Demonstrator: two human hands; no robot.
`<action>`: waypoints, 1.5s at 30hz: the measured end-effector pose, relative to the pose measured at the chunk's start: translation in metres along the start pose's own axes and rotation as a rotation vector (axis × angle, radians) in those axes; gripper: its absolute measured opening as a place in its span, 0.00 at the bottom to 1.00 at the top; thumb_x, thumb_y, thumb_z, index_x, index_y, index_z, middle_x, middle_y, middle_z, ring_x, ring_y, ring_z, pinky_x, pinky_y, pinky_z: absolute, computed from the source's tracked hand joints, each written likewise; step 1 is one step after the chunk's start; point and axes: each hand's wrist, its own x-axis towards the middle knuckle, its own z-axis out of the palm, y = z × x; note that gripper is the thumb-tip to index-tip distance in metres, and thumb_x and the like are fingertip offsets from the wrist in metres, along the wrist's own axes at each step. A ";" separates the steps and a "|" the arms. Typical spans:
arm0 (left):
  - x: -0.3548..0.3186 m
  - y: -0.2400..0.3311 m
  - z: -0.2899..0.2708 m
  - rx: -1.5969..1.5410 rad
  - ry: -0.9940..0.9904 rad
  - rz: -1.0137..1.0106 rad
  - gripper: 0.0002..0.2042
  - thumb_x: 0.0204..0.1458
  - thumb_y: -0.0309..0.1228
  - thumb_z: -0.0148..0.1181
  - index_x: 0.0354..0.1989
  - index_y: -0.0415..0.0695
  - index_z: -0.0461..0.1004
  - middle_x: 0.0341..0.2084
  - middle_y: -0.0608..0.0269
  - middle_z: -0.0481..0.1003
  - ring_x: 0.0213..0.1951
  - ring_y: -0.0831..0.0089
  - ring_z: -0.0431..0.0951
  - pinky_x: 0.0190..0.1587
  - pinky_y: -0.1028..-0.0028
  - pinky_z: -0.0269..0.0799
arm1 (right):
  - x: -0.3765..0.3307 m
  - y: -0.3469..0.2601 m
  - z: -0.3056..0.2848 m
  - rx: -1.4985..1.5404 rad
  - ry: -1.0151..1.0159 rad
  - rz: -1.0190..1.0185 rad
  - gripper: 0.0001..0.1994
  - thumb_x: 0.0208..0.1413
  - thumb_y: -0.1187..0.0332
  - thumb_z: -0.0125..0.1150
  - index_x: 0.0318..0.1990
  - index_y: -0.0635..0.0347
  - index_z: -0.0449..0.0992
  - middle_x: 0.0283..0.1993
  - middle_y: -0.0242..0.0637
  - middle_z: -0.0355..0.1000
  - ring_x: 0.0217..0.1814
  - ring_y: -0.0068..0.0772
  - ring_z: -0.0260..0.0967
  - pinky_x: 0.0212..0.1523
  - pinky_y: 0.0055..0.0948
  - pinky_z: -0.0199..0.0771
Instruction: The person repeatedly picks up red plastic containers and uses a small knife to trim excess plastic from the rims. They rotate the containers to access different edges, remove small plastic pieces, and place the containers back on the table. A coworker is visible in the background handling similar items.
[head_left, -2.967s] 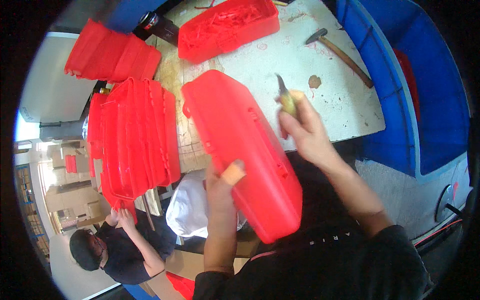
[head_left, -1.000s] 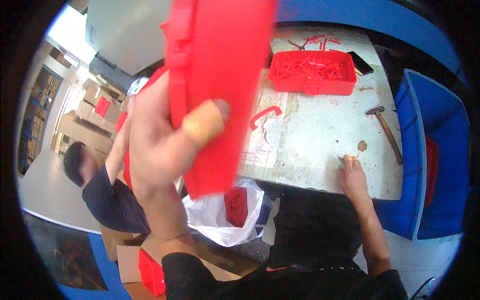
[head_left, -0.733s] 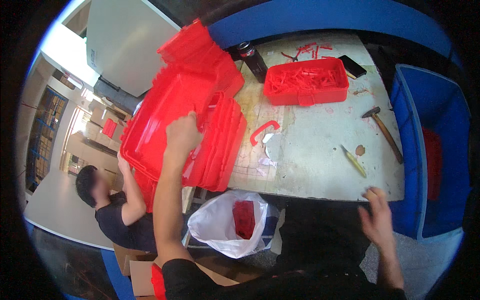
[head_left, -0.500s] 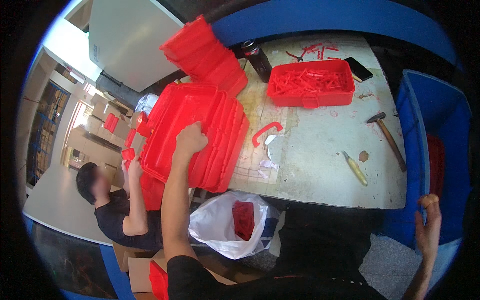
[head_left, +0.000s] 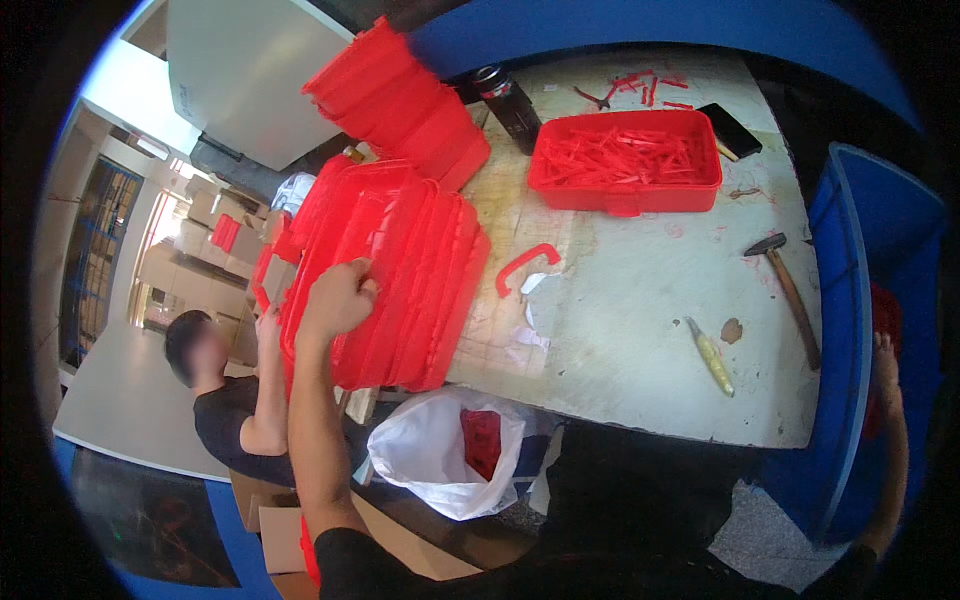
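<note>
My left hand (head_left: 338,300) is closed in front of a stack of nested red plastic boxes (head_left: 440,290) at the left end of the table. Its fingers are curled, and whatever they may hold is hidden. My right hand (head_left: 886,362) reaches down inside a tall blue bin (head_left: 842,300) at the right, fingers stretched out beside a dark red plastic item (head_left: 884,315) in there; whether it touches that item I cannot tell. A loose red handle (head_left: 527,267) lies on the table near the stack.
On the table (head_left: 620,340) are a red box (head_left: 625,200) of red strips, a dark can (head_left: 507,108), a phone (head_left: 730,130), a hammer (head_left: 785,295) and a knife-like tool (head_left: 710,358). Below hangs a white bag (head_left: 420,450). A co-worker (head_left: 235,420) sits at left, near another red stack (head_left: 405,105).
My right hand has gone from the bin's near rim down into the bin. The left fist has shifted left and slightly down across the boxes. The view has tilted slightly.
</note>
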 end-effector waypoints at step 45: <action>-0.138 0.126 0.079 -1.374 -0.075 0.287 0.16 0.47 0.27 0.69 0.44 0.34 0.78 0.32 0.52 0.83 0.34 0.65 0.85 0.39 0.66 0.81 | -0.133 -0.344 -0.221 0.666 0.348 -0.190 0.24 0.52 0.68 0.67 0.57 0.59 0.68 0.55 0.50 0.68 0.55 0.55 0.68 0.56 0.45 0.71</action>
